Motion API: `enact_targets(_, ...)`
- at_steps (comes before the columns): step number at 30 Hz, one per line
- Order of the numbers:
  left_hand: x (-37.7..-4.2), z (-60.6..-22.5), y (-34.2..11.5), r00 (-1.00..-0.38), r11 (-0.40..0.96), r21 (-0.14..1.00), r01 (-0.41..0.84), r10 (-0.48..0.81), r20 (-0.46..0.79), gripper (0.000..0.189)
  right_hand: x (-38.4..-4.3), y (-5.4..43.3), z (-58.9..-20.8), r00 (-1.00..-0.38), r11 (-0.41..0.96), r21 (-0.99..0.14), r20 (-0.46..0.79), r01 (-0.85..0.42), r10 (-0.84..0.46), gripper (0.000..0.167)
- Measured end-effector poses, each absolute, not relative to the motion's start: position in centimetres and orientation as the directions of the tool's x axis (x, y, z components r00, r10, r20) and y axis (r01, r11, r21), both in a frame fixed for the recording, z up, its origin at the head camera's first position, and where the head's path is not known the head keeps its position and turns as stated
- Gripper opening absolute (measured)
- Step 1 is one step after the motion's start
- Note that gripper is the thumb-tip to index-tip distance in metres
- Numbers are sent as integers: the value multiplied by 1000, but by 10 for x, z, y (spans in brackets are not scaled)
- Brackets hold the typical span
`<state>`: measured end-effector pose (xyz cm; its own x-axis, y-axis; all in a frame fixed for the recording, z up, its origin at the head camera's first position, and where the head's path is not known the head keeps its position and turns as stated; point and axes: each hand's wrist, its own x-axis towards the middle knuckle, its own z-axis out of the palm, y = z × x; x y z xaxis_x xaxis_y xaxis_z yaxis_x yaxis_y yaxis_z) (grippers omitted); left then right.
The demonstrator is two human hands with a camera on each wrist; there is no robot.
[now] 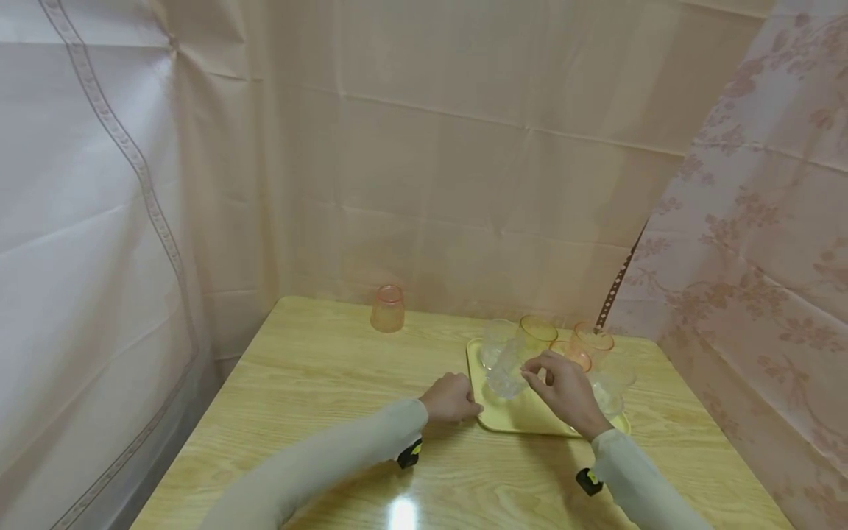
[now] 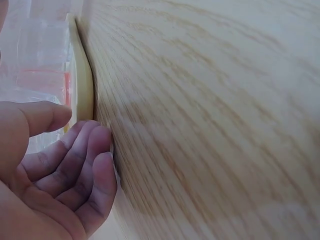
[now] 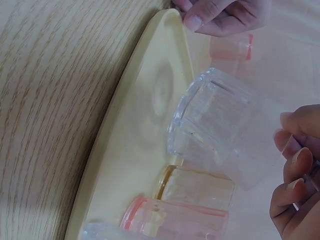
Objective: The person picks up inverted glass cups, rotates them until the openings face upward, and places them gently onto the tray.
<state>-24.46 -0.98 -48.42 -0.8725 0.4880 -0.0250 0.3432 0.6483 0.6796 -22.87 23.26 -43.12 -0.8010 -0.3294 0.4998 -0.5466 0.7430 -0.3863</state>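
Note:
My right hand (image 1: 563, 386) pinches the thin rim of a clear plastic cup (image 1: 506, 379) between thumb and fingertips. The cup hangs tilted over the left part of a yellow tray (image 1: 513, 418), its thick scalloped base (image 3: 187, 110) facing the tray in the right wrist view. At the tray's near left corner, my left hand (image 1: 450, 399) grips the rim with curled fingers, the thumb lying over the edge. Behind and right of the held cup, the tray carries a yellow cup (image 1: 538, 331), pink-orange cups (image 1: 593, 340) and more clear cups (image 1: 606, 394).
A lone pink-orange cup (image 1: 387, 311) stands near the back edge of the wooden table (image 1: 318, 368), wider at its bottom than its top. Pale curtains (image 1: 424, 184) hang behind the table and at both sides.

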Motion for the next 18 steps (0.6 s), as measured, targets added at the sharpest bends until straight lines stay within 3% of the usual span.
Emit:
enact_targets(10, -241, -482, -6, -885, 688, 648, 326, 464, -47, 36, -229, 236, -432, -818, 770, -372, 477, -518, -320, 7)
enact_targets(18, -238, -482, -4, -883, 716, 602, 354, 467, -36, 54, -229, 237, -433, -824, 775, -374, 471, -510, -315, 7)
